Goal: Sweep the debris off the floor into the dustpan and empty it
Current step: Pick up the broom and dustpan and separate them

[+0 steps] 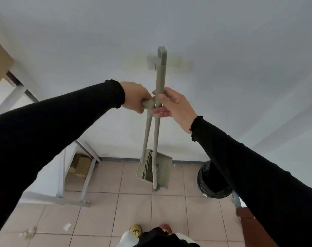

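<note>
A grey-green broom [160, 81] and a matching long-handled dustpan [157, 171] hang upright together against the white wall. My left hand [136, 97] grips the top of the dustpan's handle. My right hand [173, 106] holds the broom's long handle, thumb and fingers round it. The broom's top sits at a wall hook [151, 64]. The dustpan's pan with its comb teeth hangs just above the pink tiled floor. Scraps of paper debris [67, 226] and more bits [29, 233] lie on the tiles at the lower left.
A black-lined waste bin [207, 182] stands at the right by the wall. A grey metal frame [85, 177] with cardboard boxes [80, 164] under it is at the left. A reddish-brown piece of furniture [248, 223] is at the lower right. My feet [136, 229] show at the bottom.
</note>
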The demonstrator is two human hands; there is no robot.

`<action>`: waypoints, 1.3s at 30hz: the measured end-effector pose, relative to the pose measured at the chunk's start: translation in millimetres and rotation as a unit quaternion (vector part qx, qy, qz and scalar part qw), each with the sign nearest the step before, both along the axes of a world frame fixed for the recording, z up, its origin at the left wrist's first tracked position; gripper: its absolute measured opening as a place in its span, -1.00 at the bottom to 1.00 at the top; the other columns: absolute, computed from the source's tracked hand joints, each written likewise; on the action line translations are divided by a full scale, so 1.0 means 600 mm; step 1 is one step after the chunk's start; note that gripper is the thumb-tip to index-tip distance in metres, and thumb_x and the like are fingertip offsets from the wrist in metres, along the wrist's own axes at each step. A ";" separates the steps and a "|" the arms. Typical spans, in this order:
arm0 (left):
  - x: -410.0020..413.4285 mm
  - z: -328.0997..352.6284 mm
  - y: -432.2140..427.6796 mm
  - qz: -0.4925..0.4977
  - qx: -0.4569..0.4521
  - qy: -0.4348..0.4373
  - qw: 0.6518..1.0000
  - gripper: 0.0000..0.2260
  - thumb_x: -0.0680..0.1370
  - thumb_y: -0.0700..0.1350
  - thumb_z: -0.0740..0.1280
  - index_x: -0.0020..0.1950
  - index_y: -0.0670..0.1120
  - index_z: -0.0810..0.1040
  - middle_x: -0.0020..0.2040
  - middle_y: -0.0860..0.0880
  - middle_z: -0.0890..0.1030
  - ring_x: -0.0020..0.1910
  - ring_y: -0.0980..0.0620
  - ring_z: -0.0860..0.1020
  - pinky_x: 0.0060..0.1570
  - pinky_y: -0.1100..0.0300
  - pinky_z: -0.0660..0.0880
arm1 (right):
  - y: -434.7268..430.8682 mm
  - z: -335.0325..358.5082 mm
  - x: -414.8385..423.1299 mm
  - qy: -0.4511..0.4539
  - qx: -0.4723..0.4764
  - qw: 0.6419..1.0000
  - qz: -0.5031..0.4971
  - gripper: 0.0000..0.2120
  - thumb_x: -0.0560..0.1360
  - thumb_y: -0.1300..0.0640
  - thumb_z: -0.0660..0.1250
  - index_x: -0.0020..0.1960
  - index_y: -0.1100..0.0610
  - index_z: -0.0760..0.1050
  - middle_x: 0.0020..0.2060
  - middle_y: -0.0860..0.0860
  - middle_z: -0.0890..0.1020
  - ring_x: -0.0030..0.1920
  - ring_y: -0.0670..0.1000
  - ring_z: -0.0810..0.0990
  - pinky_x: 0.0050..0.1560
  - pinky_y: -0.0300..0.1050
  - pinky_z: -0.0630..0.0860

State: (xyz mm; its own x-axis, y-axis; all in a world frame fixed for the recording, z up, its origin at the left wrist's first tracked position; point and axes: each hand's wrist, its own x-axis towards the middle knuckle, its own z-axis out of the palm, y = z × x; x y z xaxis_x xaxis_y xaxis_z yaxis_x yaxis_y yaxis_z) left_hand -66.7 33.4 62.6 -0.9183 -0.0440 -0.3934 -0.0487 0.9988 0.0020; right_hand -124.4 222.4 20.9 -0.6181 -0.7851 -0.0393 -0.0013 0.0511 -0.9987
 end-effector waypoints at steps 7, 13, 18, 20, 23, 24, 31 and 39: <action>0.112 -0.193 0.070 0.234 0.304 -0.045 0.922 -0.97 0.48 -0.20 0.35 -0.15 -0.13 0.53 -0.36 -0.04 0.52 -0.42 0.00 0.45 -0.40 0.20 0.46 | 0.011 -0.108 0.035 -0.317 0.098 0.943 0.021 -0.43 0.54 -0.33 0.23 -0.01 0.22 0.57 -0.01 0.12 0.55 -0.10 0.18 0.63 -0.04 -0.01 0.64; 0.202 -0.291 0.117 0.300 0.330 0.000 0.895 -0.71 0.53 0.08 0.44 -0.09 -0.14 0.55 -0.44 0.09 0.43 -0.48 0.11 0.37 -0.34 0.21 0.35 | 0.010 -0.172 0.084 -0.307 0.196 0.929 0.065 -0.63 0.55 -0.11 0.27 -0.27 0.16 0.48 -0.29 0.04 0.50 -0.40 0.02 0.37 -0.36 -0.15 0.28; 0.293 -0.328 0.133 0.340 0.389 0.001 0.856 -0.75 0.47 0.16 0.47 -0.10 0.00 0.59 -0.40 0.04 0.46 -0.45 0.06 0.37 -0.39 0.18 0.37 | -0.002 -0.209 0.143 -0.257 0.275 0.914 0.150 -0.59 0.61 -0.01 0.19 -0.34 0.17 0.46 -0.34 0.06 0.48 -0.48 -0.02 0.30 -0.44 -0.18 0.20; 0.327 -0.335 0.137 0.350 0.406 0.002 0.844 -0.82 0.46 0.14 0.50 -0.14 0.11 0.56 -0.39 0.06 0.49 -0.47 0.09 0.39 -0.41 0.20 0.39 | -0.011 -0.220 0.168 -0.236 0.303 0.905 0.184 -0.58 0.61 -0.02 0.21 -0.37 0.14 0.46 -0.35 0.05 0.47 -0.48 -0.04 0.29 -0.45 -0.19 0.18; 0.409 -0.359 0.121 0.435 0.377 -0.005 0.818 -0.68 0.46 0.11 0.52 0.09 -0.02 0.58 -0.35 0.06 0.50 -0.47 0.12 0.40 -0.48 0.26 0.36 | -0.012 -0.226 0.177 -0.226 0.308 0.897 0.223 -0.49 0.51 -0.25 0.35 -0.39 0.13 0.45 -0.39 0.00 0.45 -0.48 -0.05 0.29 -0.43 -0.18 0.15; 0.444 -0.370 0.113 0.466 0.370 -0.004 0.804 -0.55 0.46 0.13 0.52 0.23 -0.08 0.54 -0.30 0.03 0.52 -0.44 0.10 0.41 -0.49 0.26 0.37 | -0.010 -0.226 0.176 -0.228 0.307 0.893 0.236 -0.49 0.49 -0.26 0.38 -0.38 0.15 0.46 -0.39 0.00 0.45 -0.47 -0.04 0.30 -0.41 -0.17 0.17; 0.608 -0.403 0.123 0.562 0.397 -0.041 0.725 -0.53 0.51 0.14 0.45 0.18 -0.20 0.50 -0.33 -0.15 0.52 -0.51 -0.01 0.38 -0.51 0.21 0.37 | -0.028 -0.246 0.359 -0.129 0.412 0.812 0.393 -0.63 0.58 0.35 0.29 0.37 0.18 0.43 0.07 0.17 0.56 -0.27 0.04 0.61 -0.39 -0.24 0.58; 0.977 -0.447 0.221 0.688 0.416 0.094 0.587 -0.90 0.61 -0.03 0.35 0.09 0.01 0.54 -0.29 -0.14 0.60 -0.55 0.01 0.40 -0.56 0.23 0.34 | 0.108 -0.353 0.575 -0.324 0.504 0.785 0.156 -0.78 0.63 0.32 0.17 0.23 0.40 0.41 -0.10 0.10 0.58 -0.45 -0.12 0.40 -0.58 -0.38 0.39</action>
